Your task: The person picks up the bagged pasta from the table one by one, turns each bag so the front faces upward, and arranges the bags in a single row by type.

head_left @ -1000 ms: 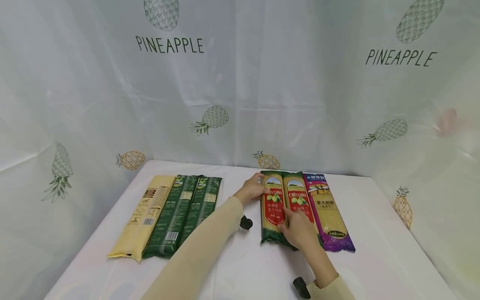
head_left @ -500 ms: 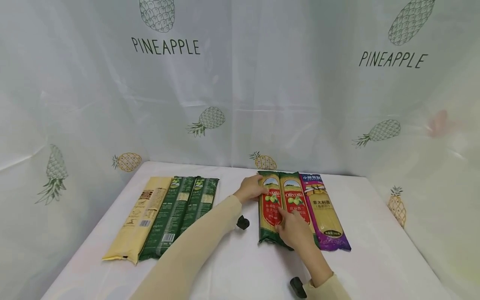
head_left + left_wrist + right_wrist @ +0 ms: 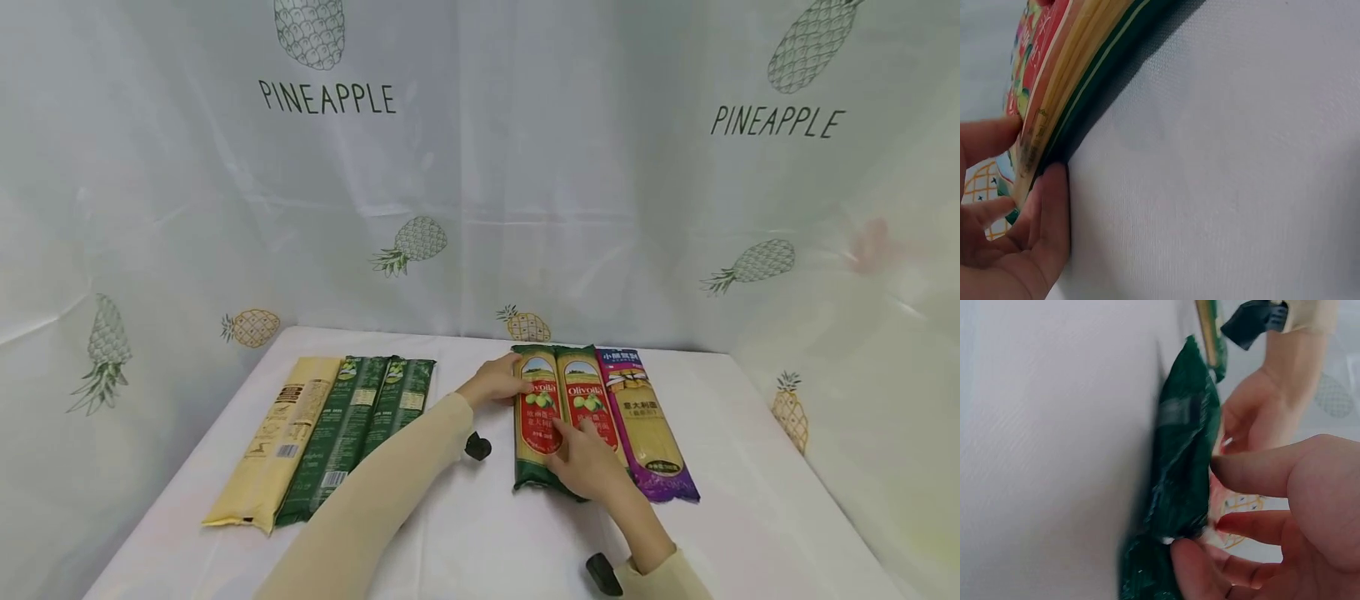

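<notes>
Two green-ended spaghetti packets with red labels lie side by side, a left one (image 3: 537, 417) and a right one (image 3: 581, 392). My left hand (image 3: 495, 379) holds the left packet by its outer edge near the far end. In the left wrist view, fingertips (image 3: 1007, 128) rest on its face while others sit low against its side. My right hand (image 3: 588, 462) reaches over the right packet and pinches the left packet's inner edge near its near end. In the right wrist view, one finger (image 3: 1191, 562) dips where the packets' green ends (image 3: 1185, 456) meet.
A purple-and-yellow pasta packet (image 3: 651, 425) lies right of the pair. On the left are a yellow packet (image 3: 277, 442) and two dark green packets (image 3: 341, 433), partly behind my left sleeve (image 3: 375, 500). A pineapple-print curtain (image 3: 480, 167) stands behind the white table (image 3: 465, 533).
The head view has shifted slightly, so the scene sits a little further left. Both hands keep their places on the left red-labelled packet.
</notes>
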Tool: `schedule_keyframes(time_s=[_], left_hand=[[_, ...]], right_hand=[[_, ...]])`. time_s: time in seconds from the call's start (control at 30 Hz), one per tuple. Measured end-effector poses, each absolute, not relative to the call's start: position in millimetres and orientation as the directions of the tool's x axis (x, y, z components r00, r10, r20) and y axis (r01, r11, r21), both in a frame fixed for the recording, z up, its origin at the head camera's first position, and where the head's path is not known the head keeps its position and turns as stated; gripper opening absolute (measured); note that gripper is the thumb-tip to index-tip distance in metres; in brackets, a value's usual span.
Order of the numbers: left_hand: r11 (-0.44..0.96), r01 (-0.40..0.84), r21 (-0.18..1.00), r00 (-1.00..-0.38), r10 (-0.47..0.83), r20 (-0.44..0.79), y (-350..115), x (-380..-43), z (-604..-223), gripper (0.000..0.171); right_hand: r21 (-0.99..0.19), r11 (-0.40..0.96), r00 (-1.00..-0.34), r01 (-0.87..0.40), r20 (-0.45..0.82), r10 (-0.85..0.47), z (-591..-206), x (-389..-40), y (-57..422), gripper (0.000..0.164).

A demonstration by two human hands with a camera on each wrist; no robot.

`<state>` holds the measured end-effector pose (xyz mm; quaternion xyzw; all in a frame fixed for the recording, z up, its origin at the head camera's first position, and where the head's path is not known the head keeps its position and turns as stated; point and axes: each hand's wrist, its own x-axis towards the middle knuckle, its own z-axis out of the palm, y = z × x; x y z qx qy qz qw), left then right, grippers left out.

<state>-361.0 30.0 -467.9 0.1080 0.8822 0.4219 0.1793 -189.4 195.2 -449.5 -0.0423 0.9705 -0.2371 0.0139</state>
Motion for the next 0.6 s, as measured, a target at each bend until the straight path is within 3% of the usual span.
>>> schedule_keyframes(time_s=[0.2, 0.6], left_hand=[[0.608, 0.15, 0.78, -0.881, 0.44, -0.173, 19, -359, -468, 0.085], [0.66, 0.178, 0.73, -0.892, 0.422, -0.164, 18, -355, -467, 0.08]], right_hand=[[-0.488, 0.87, -0.996, -0.071, -0.006, -0.085, -449, -186, 194, 0.073], [-0.448, 0.892, -0.996, -0.064, -0.025, -0.084, -451, -186, 193, 0.076]])
